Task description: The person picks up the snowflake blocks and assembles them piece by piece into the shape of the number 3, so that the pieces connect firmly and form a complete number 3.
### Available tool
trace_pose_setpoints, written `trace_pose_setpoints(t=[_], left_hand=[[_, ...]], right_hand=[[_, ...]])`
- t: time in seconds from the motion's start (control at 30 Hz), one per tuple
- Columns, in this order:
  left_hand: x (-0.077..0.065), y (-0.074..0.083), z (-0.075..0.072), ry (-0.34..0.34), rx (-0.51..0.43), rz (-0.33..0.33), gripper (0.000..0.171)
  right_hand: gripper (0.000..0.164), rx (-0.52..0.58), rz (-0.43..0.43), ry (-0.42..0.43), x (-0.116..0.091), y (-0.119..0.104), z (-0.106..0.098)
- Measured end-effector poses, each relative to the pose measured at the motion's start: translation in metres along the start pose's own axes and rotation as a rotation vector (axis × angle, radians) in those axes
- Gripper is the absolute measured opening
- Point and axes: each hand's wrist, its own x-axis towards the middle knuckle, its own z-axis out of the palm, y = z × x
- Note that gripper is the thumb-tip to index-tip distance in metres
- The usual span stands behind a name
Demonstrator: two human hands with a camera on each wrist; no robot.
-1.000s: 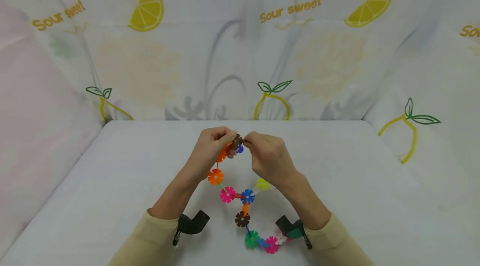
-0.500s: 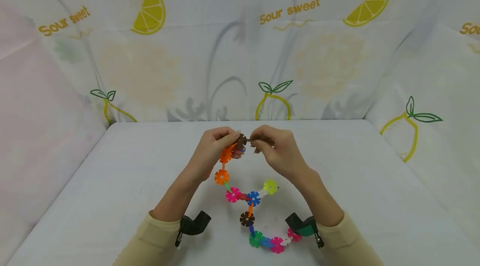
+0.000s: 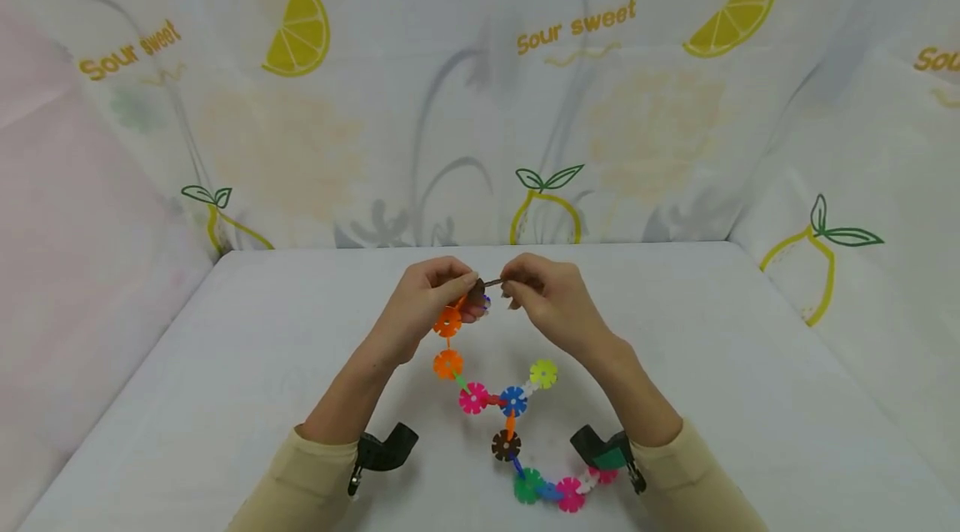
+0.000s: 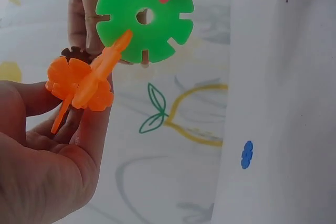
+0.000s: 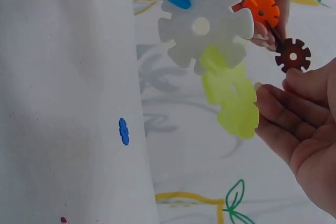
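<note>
My left hand pinches the upper end of a chain of notched plastic flower discs, at a brown disc just past an orange disc. My right hand pinches another brown disc, seen edge-on between the hands in the head view and joined to the chain's end in the right wrist view. Below the left hand the chain hangs through orange, green, pink and red discs to a blue disc. There it splits: one branch ends in a yellow disc, the other curves down past a brown disc.
A loose blue disc lies on the white table beyond the hands. Black wrist cameras sit at both cuffs. A white cloth backdrop with lemon prints rises behind the table's back edge.
My right hand has drawn slightly rightward away from the left, and a brown disc now shows edge-on between them. The hanging chain has swung right and a little lower.
</note>
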Motion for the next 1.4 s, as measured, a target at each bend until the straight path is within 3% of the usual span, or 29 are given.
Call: trace_pose_setpoints(t=[0.1,0.27,0.4,0.57,0.73,0.9,1.03,1.4], left_hand=[[0.001,-0.001,-0.003,0.002,-0.007,-0.006,0.025],[0.001,-0.001,-0.007,-0.03,-0.03,-0.057,0.028],[0.002,0.0,-0.008,-0.052,-0.051,-0.09,0.026],[0.002,0.001,-0.009,-0.044,-0.033,-0.085,0.021],[0.001,0.004,-0.012,-0.04,0.014,-0.079,0.023],[0.001,0.005,-0.016,-0.035,0.032,-0.075,0.023],[0.001,0.004,-0.017,-0.03,0.034,-0.069,0.022],[0.002,-0.002,-0.014,-0.047,0.051,-0.093,0.021]], right_hand=[[0.005,-0.037,0.077,-0.044,0.001,0.006,0.001],[0.013,-0.101,0.265,-0.209,0.006,0.018,0.005],[0.019,-0.149,0.333,-0.323,0.012,0.029,0.011],[0.024,-0.194,0.348,-0.407,0.018,0.041,0.018],[0.032,-0.214,0.311,-0.48,0.022,0.049,0.022],[0.046,-0.255,0.289,-0.629,0.024,0.057,0.029],[0.053,-0.366,0.314,-0.722,0.022,0.062,0.034],[0.048,-0.449,0.304,-0.73,0.016,0.062,0.037]])
